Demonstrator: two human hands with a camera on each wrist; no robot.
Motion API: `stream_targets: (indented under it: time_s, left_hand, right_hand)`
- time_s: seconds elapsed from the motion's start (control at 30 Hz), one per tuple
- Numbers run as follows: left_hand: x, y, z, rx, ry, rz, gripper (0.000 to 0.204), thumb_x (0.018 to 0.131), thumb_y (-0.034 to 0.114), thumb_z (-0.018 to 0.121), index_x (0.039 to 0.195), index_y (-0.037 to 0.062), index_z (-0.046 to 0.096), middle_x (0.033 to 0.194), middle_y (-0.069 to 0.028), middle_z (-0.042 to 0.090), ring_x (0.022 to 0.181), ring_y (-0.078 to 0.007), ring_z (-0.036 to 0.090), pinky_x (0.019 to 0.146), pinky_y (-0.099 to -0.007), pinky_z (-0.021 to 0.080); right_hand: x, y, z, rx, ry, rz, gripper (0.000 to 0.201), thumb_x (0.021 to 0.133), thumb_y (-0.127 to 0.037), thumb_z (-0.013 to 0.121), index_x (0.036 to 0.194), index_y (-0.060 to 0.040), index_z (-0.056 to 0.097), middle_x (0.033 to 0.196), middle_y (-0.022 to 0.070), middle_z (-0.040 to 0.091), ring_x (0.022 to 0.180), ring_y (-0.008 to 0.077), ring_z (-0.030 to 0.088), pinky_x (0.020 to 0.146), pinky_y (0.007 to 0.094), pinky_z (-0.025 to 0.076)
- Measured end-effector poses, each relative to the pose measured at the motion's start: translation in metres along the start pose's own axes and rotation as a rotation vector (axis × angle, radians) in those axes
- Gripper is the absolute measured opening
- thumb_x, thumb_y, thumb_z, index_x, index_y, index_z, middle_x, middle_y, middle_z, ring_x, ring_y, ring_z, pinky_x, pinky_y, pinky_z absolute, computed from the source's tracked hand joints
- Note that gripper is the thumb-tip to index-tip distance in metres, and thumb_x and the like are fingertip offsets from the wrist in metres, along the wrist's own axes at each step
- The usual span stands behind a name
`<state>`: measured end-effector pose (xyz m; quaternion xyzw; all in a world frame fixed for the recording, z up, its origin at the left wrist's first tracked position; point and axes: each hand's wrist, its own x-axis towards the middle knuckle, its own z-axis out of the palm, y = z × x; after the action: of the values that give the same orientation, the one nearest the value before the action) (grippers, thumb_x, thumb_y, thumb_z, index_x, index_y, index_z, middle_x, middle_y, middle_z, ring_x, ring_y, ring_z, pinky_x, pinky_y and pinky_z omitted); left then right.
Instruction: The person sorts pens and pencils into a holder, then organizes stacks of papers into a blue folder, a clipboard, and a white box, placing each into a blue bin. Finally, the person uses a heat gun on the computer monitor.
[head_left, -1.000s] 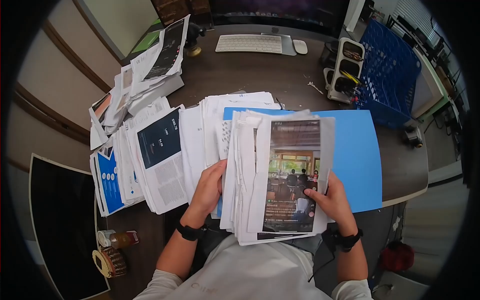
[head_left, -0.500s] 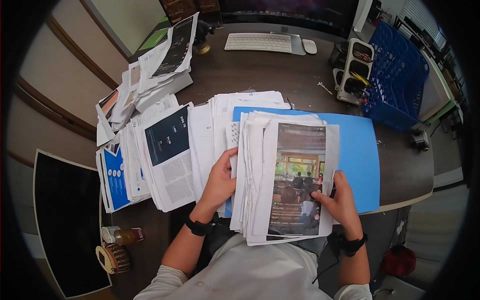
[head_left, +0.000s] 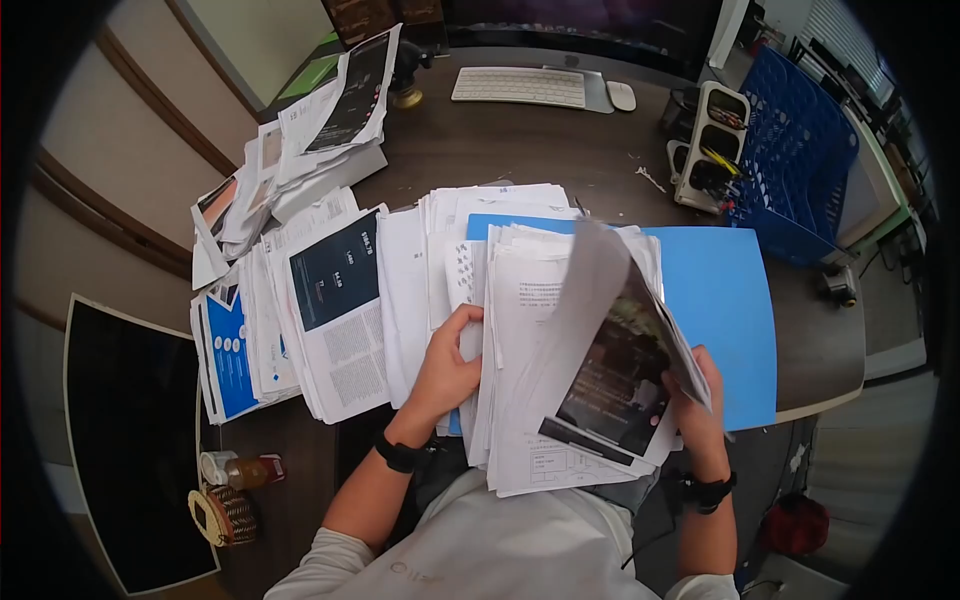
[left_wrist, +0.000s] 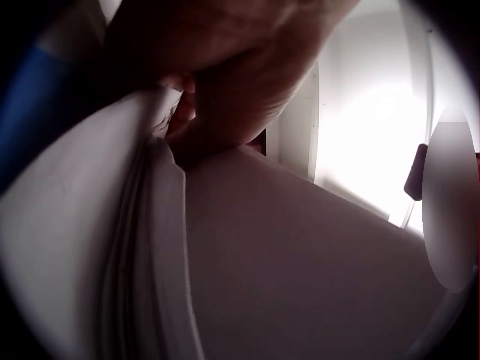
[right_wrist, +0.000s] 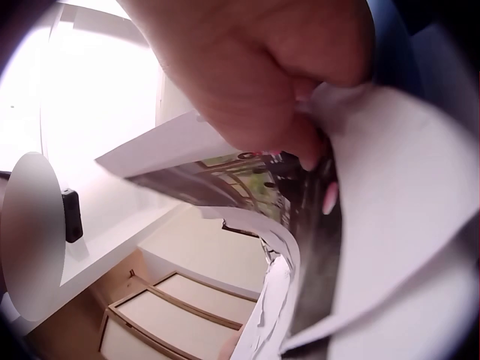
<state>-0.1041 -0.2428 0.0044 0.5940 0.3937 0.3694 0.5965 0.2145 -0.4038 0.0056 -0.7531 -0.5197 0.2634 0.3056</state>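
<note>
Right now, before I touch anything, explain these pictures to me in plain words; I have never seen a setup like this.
There is no robot here: a person works with two bare hands. The head camera looks down over the desk; a camera on each wrist looks closely at that hand and the paper beside it.

The left hand holds the left edge of a thick paper stack. The right hand grips a printed sheet, bent up over that stack.

Under the stack lies a flat blue folder or sheet. More paper piles lie to the left. Further back are a keyboard and mouse.
</note>
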Motion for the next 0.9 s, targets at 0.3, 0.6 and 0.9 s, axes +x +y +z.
stream_targets:
  time_s: [0.3, 0.6, 0.9]
  left_hand:
    - [-0.007, -0.003, 0.001, 0.216, 0.062, -0.067, 0.024, 0.078, -0.005, 0.055, 0.101, -0.0039, 0.059, 0.099, -0.0086, 0.065, 0.099, -0.0121, 0.058, 0.093, -0.0247, 0.045]
    - [0.001, 0.007, 0.009, -0.199, 0.167, -0.198, 0.039, 0.093, 0.005, 0.066, 0.130, -0.0055, 0.058, 0.120, -0.0143, 0.067, 0.114, -0.0180, 0.060, 0.101, -0.0297, 0.044]
    - [0.000, 0.005, 0.004, -0.035, 0.027, -0.108, 0.038, 0.084, 0.001, 0.076, 0.118, -0.0052, 0.063, 0.113, -0.0127, 0.068, 0.105, -0.0141, 0.062, 0.091, -0.0275, 0.050]
  right_hand:
    - [-0.012, -0.021, -0.019, 0.636, 0.032, 0.332, 0.032, 0.091, -0.001, 0.073, 0.119, 0.0029, 0.059, 0.104, 0.0082, 0.069, 0.087, 0.0152, 0.067, 0.072, 0.0295, 0.057]
    - [-0.007, -0.038, 0.001, 0.454, -0.104, 0.126, 0.022, 0.088, 0.003, 0.072, 0.107, 0.0061, 0.063, 0.089, 0.0075, 0.070, 0.066, 0.0096, 0.064, 0.049, 0.0288, 0.051]
    - [0.002, -0.040, -0.030, 0.426, 0.067, 0.169, 0.012, 0.095, -0.004, 0.066, 0.100, 0.0067, 0.064, 0.076, 0.0029, 0.064, 0.053, 0.0098, 0.056, 0.045, 0.0283, 0.049]
